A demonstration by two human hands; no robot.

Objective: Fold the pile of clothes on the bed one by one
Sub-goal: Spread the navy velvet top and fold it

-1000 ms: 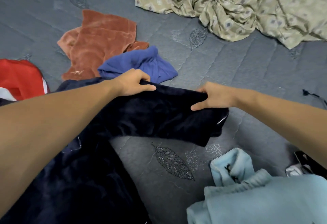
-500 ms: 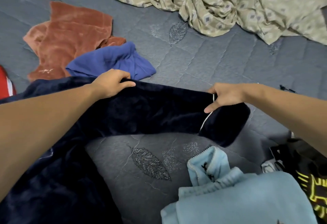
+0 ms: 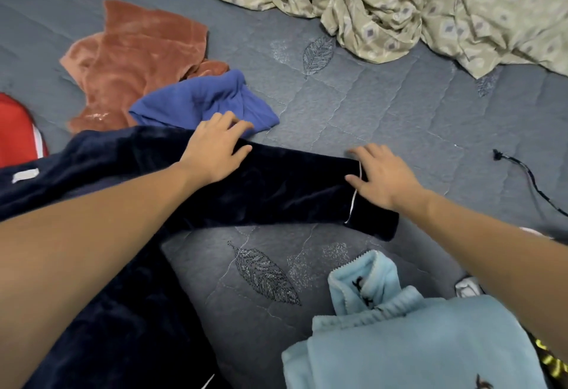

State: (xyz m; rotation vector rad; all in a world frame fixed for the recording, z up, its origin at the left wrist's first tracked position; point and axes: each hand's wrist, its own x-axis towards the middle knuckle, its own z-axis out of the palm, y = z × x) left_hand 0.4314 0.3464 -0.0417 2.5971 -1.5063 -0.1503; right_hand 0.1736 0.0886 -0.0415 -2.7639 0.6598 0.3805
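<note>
A dark navy velvet garment (image 3: pixel 285 191) lies across the grey quilted bed (image 3: pixel 384 118), one long part stretched out to the right with white piping near its end. My left hand (image 3: pixel 215 148) rests flat on the upper edge of that part, fingers spread. My right hand (image 3: pixel 384 176) presses flat on its far end by the piping. The rest of the navy garment runs under my left arm toward the lower left.
A rust velvet piece (image 3: pixel 138 59) and a blue garment (image 3: pixel 203 102) lie behind my left hand. A red item (image 3: pixel 18 133) sits at the left edge. A light blue fleece (image 3: pixel 399 342) lies at lower right, a crumpled beige patterned sheet (image 3: pixel 415 4) at the back, a dark cord (image 3: pixel 522 173) at right.
Both hands have let go of the navy garment's edge and now lie flat on it with open fingers. The stretched part has been laid down on the bed.
</note>
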